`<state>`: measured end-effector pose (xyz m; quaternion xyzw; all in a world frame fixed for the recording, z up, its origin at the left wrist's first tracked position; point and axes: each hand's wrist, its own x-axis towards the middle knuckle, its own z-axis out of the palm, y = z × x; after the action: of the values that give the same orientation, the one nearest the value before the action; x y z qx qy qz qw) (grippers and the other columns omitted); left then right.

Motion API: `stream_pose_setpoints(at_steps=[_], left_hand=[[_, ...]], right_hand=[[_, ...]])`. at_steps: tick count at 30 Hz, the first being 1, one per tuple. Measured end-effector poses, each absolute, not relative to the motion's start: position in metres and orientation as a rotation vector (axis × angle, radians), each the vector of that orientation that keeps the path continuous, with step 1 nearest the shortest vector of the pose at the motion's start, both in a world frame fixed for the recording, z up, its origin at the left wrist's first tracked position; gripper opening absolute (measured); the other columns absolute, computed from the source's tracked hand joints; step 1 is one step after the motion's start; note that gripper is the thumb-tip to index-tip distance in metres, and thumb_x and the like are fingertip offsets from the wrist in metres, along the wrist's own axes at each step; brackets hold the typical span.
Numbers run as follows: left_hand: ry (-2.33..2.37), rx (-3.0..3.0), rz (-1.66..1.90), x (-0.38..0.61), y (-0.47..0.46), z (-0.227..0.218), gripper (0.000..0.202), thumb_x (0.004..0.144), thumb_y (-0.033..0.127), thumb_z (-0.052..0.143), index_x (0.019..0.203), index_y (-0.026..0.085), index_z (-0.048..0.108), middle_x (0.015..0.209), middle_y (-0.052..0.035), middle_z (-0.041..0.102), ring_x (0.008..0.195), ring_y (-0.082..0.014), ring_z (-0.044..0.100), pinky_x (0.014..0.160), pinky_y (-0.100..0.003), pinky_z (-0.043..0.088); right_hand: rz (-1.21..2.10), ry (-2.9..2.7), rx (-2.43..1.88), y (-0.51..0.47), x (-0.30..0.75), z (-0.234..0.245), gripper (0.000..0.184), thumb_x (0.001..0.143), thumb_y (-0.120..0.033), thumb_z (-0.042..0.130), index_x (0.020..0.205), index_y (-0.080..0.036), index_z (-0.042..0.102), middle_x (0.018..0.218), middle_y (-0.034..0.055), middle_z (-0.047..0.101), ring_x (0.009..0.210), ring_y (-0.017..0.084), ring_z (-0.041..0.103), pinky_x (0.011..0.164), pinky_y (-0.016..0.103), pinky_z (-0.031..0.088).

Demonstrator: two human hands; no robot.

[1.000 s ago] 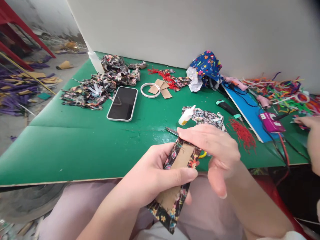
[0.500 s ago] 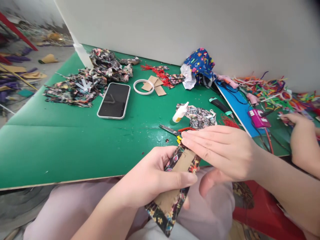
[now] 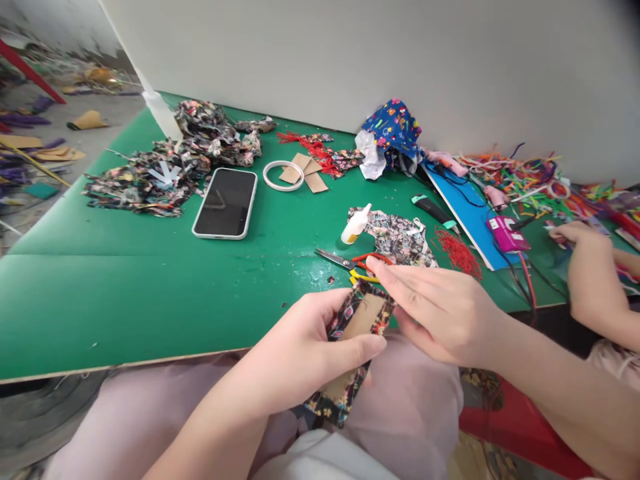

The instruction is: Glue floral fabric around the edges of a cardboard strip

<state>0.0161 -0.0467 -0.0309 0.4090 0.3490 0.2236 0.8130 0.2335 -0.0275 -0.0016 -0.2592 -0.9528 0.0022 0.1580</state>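
Note:
My left hand (image 3: 307, 353) is closed around a fabric-covered cardboard piece (image 3: 365, 319), its thumb lying across the bare brown middle. Black floral cloth is folded over the cardboard's edges. Beside the upper right end of the piece is my right hand (image 3: 443, 310), fingers stretched out; whether the fingertips touch the cloth is hard to tell. Just beyond the hands lie scissors (image 3: 334, 259) with red and yellow handles, partly hidden by the right hand. A small white glue bottle (image 3: 354, 228) leans by a scrap of floral fabric (image 3: 400, 233).
A phone (image 3: 226, 203), a tape roll (image 3: 270, 183), cardboard strips (image 3: 316, 181) and crumpled floral cloth (image 3: 145, 180) lie on the green table (image 3: 125, 287). To the right are a utility knife (image 3: 435, 212), red cords (image 3: 457, 253), a blue board (image 3: 463, 207) and another person's hand (image 3: 575, 233).
My right hand has drawn back from the piece's top end, uncovering its folded cloth edge. The piece has moved slightly upward and away in my left hand.

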Motion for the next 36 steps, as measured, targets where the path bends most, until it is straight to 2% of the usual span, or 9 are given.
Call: stream_pose_setpoints(at_steps=[2,4,8,13,25,28,31,33,36], left_hand=[[0.765,0.915,0.483,0.016,-0.047,-0.032,0.022,0.076,0.037,0.066,0.087,0.02,0.056,0.062,0.0036,0.059,0.052,-0.0103,0.057,0.045,-0.017,0.044],[0.776,0.963,0.49,0.016,-0.046,-0.032,0.023,0.077,0.038,0.065,0.087,0.02,0.056,0.062,0.0031,0.061,0.051,-0.0097,0.054,0.044,-0.017,0.042],[0.796,1.067,0.493,0.016,-0.047,-0.032,0.02,0.078,0.037,0.064,0.085,0.019,0.057,0.062,0.0028,0.061,0.052,-0.0092,0.052,0.044,-0.016,0.041],[0.841,1.13,0.489,0.015,-0.047,-0.031,0.015,0.08,0.033,0.061,0.082,0.019,0.056,0.062,0.0046,0.059,0.051,-0.0076,0.049,0.044,-0.015,0.04],[0.865,1.237,0.537,0.016,-0.046,-0.032,0.012,0.083,0.031,0.058,0.08,0.021,0.055,0.064,0.0064,0.06,0.053,-0.0073,0.052,0.048,-0.015,0.043],[0.943,1.509,0.552,0.011,-0.045,-0.038,0.01,0.088,0.029,0.05,0.086,0.022,0.056,0.074,0.0046,0.064,0.064,-0.0096,0.059,0.056,-0.017,0.046],[1.199,1.922,0.441,0.003,-0.046,-0.048,0.02,0.093,0.026,0.039,0.108,0.023,0.052,0.089,-0.0004,0.066,0.075,-0.0151,0.064,0.061,-0.023,0.047],[1.392,2.244,0.298,-0.003,-0.046,-0.056,0.027,0.095,0.022,0.034,0.119,0.019,0.046,0.097,-0.006,0.065,0.081,-0.0193,0.064,0.063,-0.027,0.048],[1.534,2.627,0.025,-0.006,-0.047,-0.066,0.026,0.094,0.024,0.035,0.113,0.013,0.051,0.096,-0.01,0.062,0.082,-0.0235,0.061,0.065,-0.032,0.048]], right_hand=[[0.153,-2.634,-0.865,-0.031,0.233,-0.001,0.074,0.08,-0.005,0.049,0.146,-0.019,0.02,0.137,0.0108,0.051,0.117,0.022,0.058,0.095,0.038,0.053],[0.415,-2.442,-1.032,-0.032,0.23,0.002,0.062,0.084,-0.009,0.047,0.142,-0.026,0.034,0.129,0.0057,0.06,0.108,0.019,0.063,0.09,0.034,0.055],[0.836,-2.066,-1.254,-0.03,0.215,0.008,0.022,0.088,-0.023,0.051,0.097,-0.028,0.07,0.093,-0.0019,0.074,0.082,0.013,0.07,0.068,0.022,0.058],[1.066,-1.875,-1.467,-0.026,0.202,0.007,0.019,0.083,-0.028,0.058,0.07,-0.02,0.07,0.065,-0.0017,0.068,0.059,0.01,0.063,0.052,0.018,0.05],[1.082,-1.797,-1.404,-0.033,0.201,-0.006,0.012,0.079,-0.022,0.063,0.07,-0.019,0.069,0.069,-0.0029,0.068,0.063,0.007,0.061,0.058,0.015,0.049],[1.197,-1.72,-1.371,-0.033,0.206,-0.014,0.021,0.085,-0.034,0.057,0.081,-0.02,0.073,0.074,0.0002,0.071,0.065,0.009,0.064,0.06,0.018,0.052],[1.238,-1.554,-1.33,-0.033,0.215,-0.031,0.033,0.09,-0.043,0.046,0.101,-0.023,0.071,0.089,0.003,0.073,0.079,0.011,0.067,0.067,0.02,0.055],[1.193,-1.478,-1.366,-0.035,0.222,-0.043,0.032,0.09,-0.043,0.048,0.1,-0.023,0.071,0.086,0.0025,0.073,0.08,0.011,0.067,0.067,0.019,0.055],[1.197,-1.442,-1.416,-0.041,0.228,-0.059,0.028,0.088,-0.041,0.052,0.095,-0.023,0.072,0.082,0.0013,0.073,0.077,0.01,0.067,0.066,0.018,0.055]])
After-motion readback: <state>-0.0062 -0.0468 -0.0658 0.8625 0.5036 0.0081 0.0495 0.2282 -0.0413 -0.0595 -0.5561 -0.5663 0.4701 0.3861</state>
